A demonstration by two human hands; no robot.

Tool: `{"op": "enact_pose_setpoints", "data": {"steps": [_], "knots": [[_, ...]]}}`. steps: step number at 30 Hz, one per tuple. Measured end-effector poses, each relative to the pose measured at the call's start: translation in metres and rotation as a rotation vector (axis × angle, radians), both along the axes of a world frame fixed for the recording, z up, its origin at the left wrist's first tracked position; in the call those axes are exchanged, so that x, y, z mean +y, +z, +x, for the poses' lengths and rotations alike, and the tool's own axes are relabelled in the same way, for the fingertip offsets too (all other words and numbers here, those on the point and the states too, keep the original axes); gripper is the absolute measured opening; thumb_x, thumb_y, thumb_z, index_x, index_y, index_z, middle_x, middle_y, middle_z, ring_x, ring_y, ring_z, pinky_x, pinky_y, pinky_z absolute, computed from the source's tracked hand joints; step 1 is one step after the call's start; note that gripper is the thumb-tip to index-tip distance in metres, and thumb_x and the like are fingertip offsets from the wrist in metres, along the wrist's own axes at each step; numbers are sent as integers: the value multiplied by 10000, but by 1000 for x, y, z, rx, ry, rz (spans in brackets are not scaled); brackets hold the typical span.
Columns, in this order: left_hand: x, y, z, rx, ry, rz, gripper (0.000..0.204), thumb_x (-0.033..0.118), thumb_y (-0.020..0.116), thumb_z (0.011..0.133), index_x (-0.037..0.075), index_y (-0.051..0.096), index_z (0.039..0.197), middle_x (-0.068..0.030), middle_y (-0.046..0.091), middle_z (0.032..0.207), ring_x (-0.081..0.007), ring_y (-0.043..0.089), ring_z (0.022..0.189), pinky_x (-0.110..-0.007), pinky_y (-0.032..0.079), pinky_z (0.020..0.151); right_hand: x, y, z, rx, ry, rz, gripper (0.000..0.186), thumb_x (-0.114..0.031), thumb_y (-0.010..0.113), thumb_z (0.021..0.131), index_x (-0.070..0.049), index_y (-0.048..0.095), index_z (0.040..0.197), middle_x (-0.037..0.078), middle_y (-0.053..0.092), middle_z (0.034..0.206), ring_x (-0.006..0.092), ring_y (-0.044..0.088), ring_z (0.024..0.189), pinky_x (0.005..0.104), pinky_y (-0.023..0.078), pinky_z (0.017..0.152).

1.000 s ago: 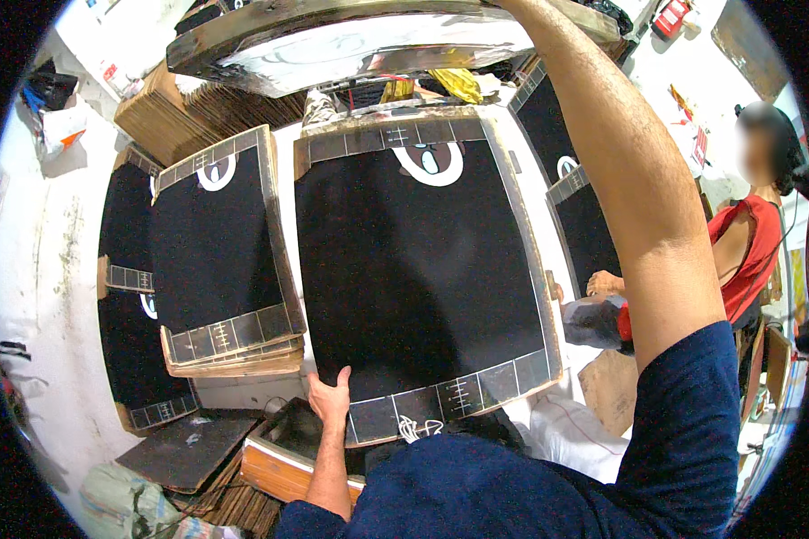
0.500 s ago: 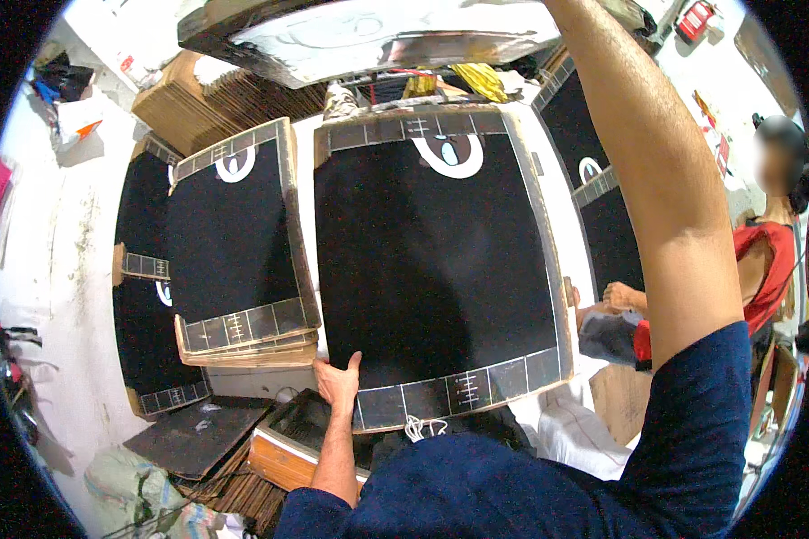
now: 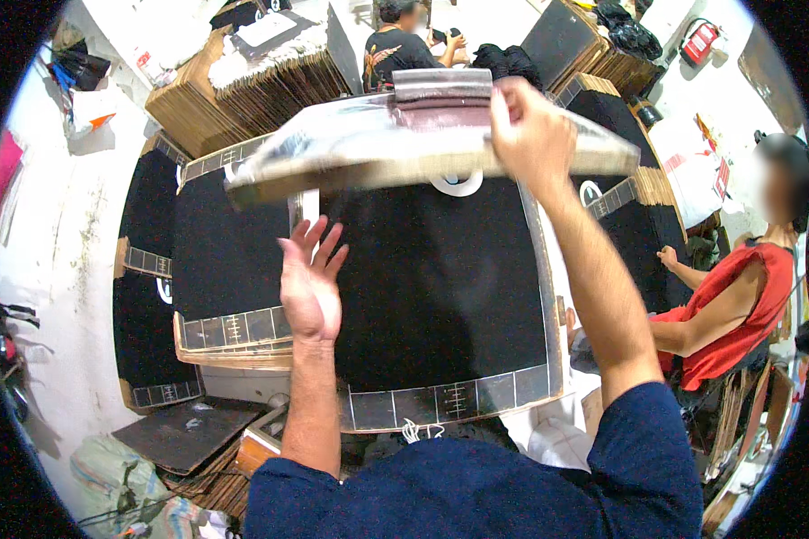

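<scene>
My right hand is closed at the near edge of a screen-printing frame, which hangs tilted over the far part of a board and is blurred by motion. A squeegee with a grey handle rests on the screen, right beside my right fingers. Beneath lies a flat board covered with black fabric, with a white round print partly hidden by the frame. My left hand is open with fingers spread, above the board's left edge, holding nothing.
More boards with black fabric stand to the left and right. A person in a red top is at the right; another in a dark shirt sits at the back. Board stacks stand behind. A fire extinguisher hangs at far right.
The screen-printing frame has come down and nearer, with my right hand on it. My left hand has left the board's near left corner, risen and opened. The person in red has shifted.
</scene>
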State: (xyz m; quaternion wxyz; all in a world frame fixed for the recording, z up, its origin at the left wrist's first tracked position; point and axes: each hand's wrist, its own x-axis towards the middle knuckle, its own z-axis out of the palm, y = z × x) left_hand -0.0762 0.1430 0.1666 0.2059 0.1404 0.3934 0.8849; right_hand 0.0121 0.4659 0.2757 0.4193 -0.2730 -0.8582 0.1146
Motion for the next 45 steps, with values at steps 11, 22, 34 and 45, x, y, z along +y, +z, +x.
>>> {"op": "enact_pose_setpoints", "data": {"steps": [11, 22, 34, 45], "knots": [[-9, -148, 33, -977, 199, -285, 945, 669, 512, 980, 37, 223, 1621, -197, 363, 1614, -387, 347, 1500, -566, 237, 1261, 2, -239, 33, -367, 248, -239, 565, -208, 799, 811, -64, 580, 1312, 159, 576, 1256, 351, 556, 1182, 457, 453, 1004], [-1, -213, 48, 1265, 182, -1532, 651, 387, 847, 783, 112, 613, 1325, -101, 584, 1395, -332, 477, 1393, -596, 293, 1203, 165, -256, -179, -709, 210, 134, 792, -315, 904, 735, -99, 528, 1398, 101, 618, 1272, 316, 578, 1220, 465, 445, 1007], [-12, -232, 48, 1332, 250, -1599, 461, 177, 688, 785, 158, 663, 1245, -38, 602, 1355, -344, 445, 1409, -681, 226, 1206, 155, -272, -170, -467, 207, 272, 325, -263, 776, 848, -129, 624, 1102, 62, 653, 1061, 288, 614, 1047, 460, 455, 876], [-9, -228, 48, 1351, 313, -1572, 403, 145, 626, 803, 130, 687, 1200, -32, 595, 1319, -349, 439, 1409, -708, 199, 1208, 85, -265, -70, -587, 287, 205, 271, -116, 718, 829, -120, 639, 1088, 61, 642, 1047, 288, 605, 1027, 448, 439, 857]]}}
